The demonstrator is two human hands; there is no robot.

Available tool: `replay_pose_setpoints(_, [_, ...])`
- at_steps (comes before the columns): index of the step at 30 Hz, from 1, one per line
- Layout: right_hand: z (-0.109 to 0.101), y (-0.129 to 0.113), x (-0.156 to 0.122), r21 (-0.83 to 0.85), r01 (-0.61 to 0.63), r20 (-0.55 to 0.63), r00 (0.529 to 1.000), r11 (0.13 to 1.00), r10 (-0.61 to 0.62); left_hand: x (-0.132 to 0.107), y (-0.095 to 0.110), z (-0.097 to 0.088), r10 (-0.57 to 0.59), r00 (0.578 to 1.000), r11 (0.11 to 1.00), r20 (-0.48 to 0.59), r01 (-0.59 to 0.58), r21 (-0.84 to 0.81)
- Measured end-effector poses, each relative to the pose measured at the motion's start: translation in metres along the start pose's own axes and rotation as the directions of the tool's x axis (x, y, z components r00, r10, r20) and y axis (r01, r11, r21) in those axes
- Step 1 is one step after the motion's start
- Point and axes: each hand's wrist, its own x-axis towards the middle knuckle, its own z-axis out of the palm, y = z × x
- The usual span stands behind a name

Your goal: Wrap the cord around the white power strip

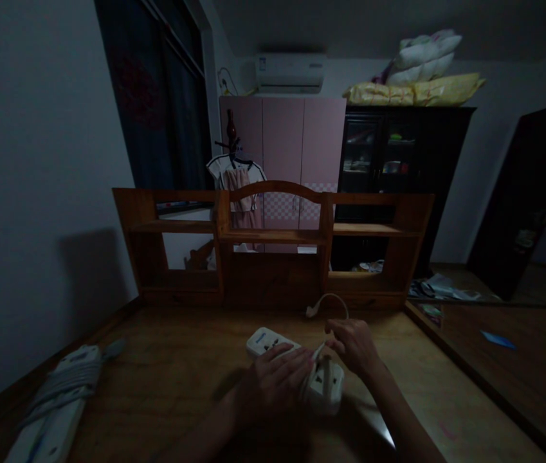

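Note:
A white power strip (321,379) lies on the wooden desk (171,373) in front of me. My left hand (273,379) rests on top of its middle, fingers laid over it and pressing it down. My right hand (352,344) is just right of it, fingers pinched on a white cable (327,302) that loops up toward the desk's back shelf and runs down to the strip. The far end of the strip (260,339) pokes out beyond my left hand.
A second white power strip with its cord wound round it (58,405) lies at the desk's left edge. A wooden shelf unit (273,244) stands along the back. Beyond are a pink wardrobe (296,141), a dark cabinet (398,161) and cluttered floor to the right. The room is dim.

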Motion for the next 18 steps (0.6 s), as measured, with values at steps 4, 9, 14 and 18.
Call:
replay_pose_setpoints(4, [-0.004,0.001,-0.003,-0.108,-0.079,-0.267,0.963,0.991,0.047,-0.007,0.002,0.004,-0.119,0.99,0.99,-0.076,0.113,-0.08])
replay_pose_setpoints(9, [-0.011,-0.005,0.004,-0.073,-0.228,-0.585,0.798,0.971,0.144,-0.006,-0.004,0.004,-0.668,0.714,0.724,-0.207,0.562,-0.4])
replay_pose_setpoints(14, [0.004,-0.003,0.015,0.332,-0.275,-0.485,0.77,0.902,0.414,-0.001,-0.037,-0.001,-0.942,0.222,0.331,-0.25,0.503,-0.798])
replay_pose_setpoints(18, [0.041,-0.005,0.013,0.564,-0.288,-0.221,0.85,0.774,0.477,-0.014,-0.058,0.001,-0.992,0.049,0.128,-0.118,0.361,-0.924])
